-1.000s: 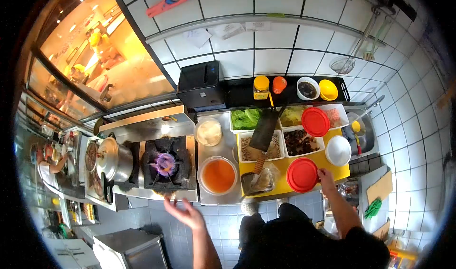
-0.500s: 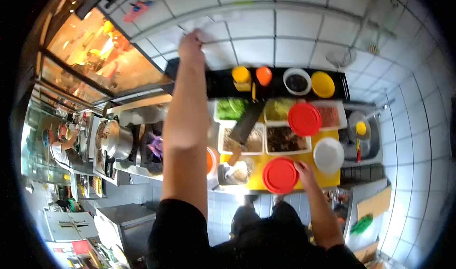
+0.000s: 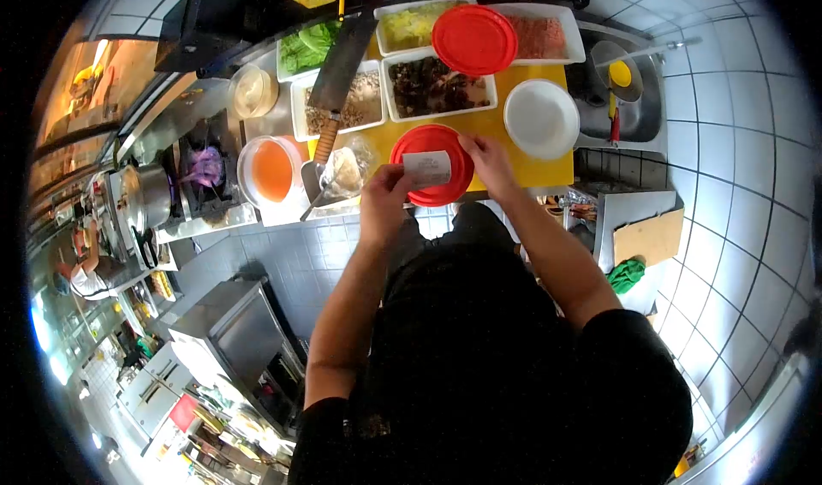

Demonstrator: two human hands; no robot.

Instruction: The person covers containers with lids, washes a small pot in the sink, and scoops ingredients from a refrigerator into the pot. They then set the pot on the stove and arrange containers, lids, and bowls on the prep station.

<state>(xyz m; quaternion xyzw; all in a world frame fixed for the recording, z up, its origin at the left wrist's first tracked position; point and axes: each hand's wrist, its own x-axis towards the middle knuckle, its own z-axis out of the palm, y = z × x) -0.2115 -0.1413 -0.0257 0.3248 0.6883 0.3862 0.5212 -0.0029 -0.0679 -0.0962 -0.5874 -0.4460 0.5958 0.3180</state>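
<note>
Low in front of me is a round red lid (image 3: 431, 139), close to the counter's front edge. A small white printed label (image 3: 431, 168) lies over its middle, and the print is too small to read. My left hand (image 3: 383, 201) pinches the label's left edge between thumb and fingers. On the other side, my right hand (image 3: 491, 166) grips the lid's right rim. Another red lid (image 3: 474, 40) rests across the food trays behind. To the right sits a white round bowl or lid (image 3: 541, 119) on the yellow board (image 3: 531, 177).
White trays hold dark chopped food (image 3: 437, 87), minced food (image 3: 364, 100) and lettuce (image 3: 308, 48). A cleaver (image 3: 344, 61) lies across them. A tub of orange liquid (image 3: 272, 170) stands left, near a lit burner (image 3: 205, 166). The sink (image 3: 642, 108) is right. A co-worker (image 3: 90, 275) stands far left.
My left hand has come down from the tiled wall to the red lid and now holds a white label over it. My right hand stays at the lid's rim. The view has tilted downward.
</note>
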